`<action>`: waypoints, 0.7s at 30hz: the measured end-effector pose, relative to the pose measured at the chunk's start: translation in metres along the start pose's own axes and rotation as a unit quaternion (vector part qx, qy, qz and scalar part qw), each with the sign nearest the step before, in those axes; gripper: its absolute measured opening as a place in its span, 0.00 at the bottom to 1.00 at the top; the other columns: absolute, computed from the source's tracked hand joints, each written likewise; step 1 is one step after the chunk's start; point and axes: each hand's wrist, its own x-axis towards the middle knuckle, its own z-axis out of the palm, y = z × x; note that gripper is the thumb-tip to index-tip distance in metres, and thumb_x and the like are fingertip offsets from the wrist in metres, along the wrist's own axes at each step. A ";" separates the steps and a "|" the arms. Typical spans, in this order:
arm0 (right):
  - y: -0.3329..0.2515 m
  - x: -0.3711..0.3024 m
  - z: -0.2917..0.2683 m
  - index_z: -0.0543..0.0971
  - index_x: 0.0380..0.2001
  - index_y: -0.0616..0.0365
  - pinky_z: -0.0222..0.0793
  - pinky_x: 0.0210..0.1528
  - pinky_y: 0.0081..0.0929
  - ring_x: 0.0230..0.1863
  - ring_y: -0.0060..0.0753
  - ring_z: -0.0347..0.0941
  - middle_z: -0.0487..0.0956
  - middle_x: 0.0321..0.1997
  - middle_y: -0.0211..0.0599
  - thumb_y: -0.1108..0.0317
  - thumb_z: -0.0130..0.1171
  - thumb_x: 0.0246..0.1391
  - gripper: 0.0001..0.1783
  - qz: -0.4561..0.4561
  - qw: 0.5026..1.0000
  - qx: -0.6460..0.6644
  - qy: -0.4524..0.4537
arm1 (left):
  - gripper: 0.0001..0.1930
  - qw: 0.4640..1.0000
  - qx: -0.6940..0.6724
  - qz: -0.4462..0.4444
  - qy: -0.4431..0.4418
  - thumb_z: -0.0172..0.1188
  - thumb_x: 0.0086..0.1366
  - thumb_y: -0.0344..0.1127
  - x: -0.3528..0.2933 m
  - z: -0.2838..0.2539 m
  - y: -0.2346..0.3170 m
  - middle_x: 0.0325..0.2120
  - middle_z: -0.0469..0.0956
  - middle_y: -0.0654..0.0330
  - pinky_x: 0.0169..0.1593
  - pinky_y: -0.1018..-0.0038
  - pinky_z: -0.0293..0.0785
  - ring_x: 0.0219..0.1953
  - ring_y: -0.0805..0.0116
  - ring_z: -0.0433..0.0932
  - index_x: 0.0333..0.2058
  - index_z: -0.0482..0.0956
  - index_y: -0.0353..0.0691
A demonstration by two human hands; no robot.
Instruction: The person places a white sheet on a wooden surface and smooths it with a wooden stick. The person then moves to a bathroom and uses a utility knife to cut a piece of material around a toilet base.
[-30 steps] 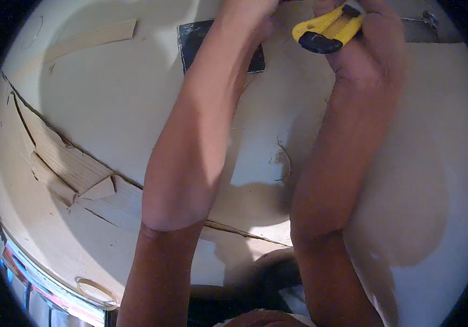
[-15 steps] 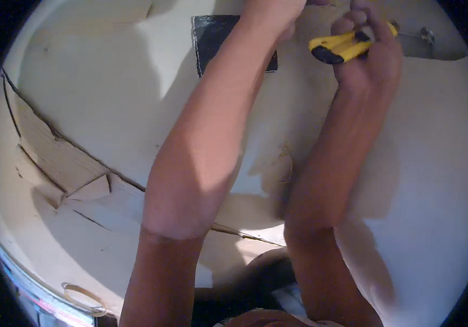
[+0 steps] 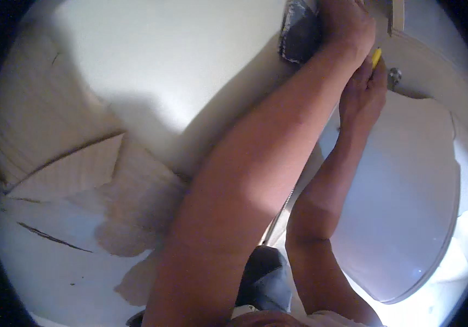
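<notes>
My left forearm reaches diagonally up to the top edge, and my left hand (image 3: pixel 348 27) lies beside a dark square patch (image 3: pixel 299 32) on the pale surface (image 3: pixel 163 65). Its fingers are partly cut off by the top edge, so their grip is hidden. Just below it, my right hand (image 3: pixel 363 92) is closed around a yellow utility knife (image 3: pixel 376 57). Only a short yellow length of the knife sticks out past the fingers; its blade cannot be made out.
A small round metal knob (image 3: pixel 394 75) sits right of my right hand. Below it spreads a glossy white rounded lid (image 3: pixel 397 191). At left, a torn brown flap (image 3: pixel 76 169) lifts from the surface, with a dark slit (image 3: pixel 54 237) beneath. A wooden strip (image 3: pixel 398 16) stands at upper right.
The view has shifted, bringing the white lid into sight. Both hands appear closer together, my left further right and my right lower. The knife, earlier plainly seen across the palm, is now mostly hidden.
</notes>
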 end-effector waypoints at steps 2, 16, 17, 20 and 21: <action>-0.004 0.005 -0.002 0.72 0.49 0.66 0.70 0.40 0.53 0.42 0.67 0.74 0.77 0.42 0.63 0.57 0.46 0.64 0.22 -0.046 0.998 -0.036 -0.009 | 0.09 0.997 0.028 0.049 0.046 0.51 0.63 0.28 0.000 0.011 -0.015 0.31 0.80 0.44 0.42 0.62 0.74 0.38 0.47 0.80 0.34 0.79 0.29; 0.013 0.027 -0.012 0.72 0.47 0.67 0.70 0.39 0.54 0.39 0.68 0.75 0.78 0.37 0.64 0.57 0.46 0.63 0.21 -0.089 0.988 -0.122 0.019 | 0.06 0.990 0.117 -0.043 -0.066 0.60 0.52 0.28 -0.012 0.031 -0.030 0.28 0.80 0.41 0.43 0.61 0.78 0.37 0.48 0.81 0.27 0.80 0.31; 0.009 0.022 -0.012 0.73 0.46 0.67 0.70 0.39 0.53 0.39 0.67 0.75 0.78 0.37 0.64 0.57 0.46 0.63 0.21 -0.099 0.989 -0.111 0.003 | 0.06 0.991 0.113 -0.047 -0.063 0.60 0.52 0.28 -0.012 0.030 -0.031 0.28 0.80 0.41 0.43 0.61 0.78 0.37 0.48 0.81 0.28 0.80 0.31; 0.008 0.022 -0.009 0.73 0.45 0.68 0.70 0.39 0.54 0.38 0.67 0.75 0.78 0.36 0.64 0.58 0.47 0.63 0.21 -0.102 0.988 -0.117 0.018 | 0.06 0.992 0.099 -0.058 -0.049 0.60 0.52 0.28 -0.008 0.028 -0.031 0.28 0.80 0.42 0.43 0.61 0.78 0.37 0.48 0.81 0.28 0.80 0.31; 0.009 0.023 -0.009 0.73 0.44 0.68 0.70 0.39 0.54 0.38 0.67 0.75 0.78 0.36 0.64 0.58 0.47 0.63 0.21 -0.098 0.986 -0.127 0.035 | 0.06 0.993 0.092 -0.062 -0.046 0.60 0.52 0.28 -0.009 0.029 -0.031 0.28 0.80 0.42 0.43 0.61 0.78 0.37 0.48 0.81 0.28 0.81 0.31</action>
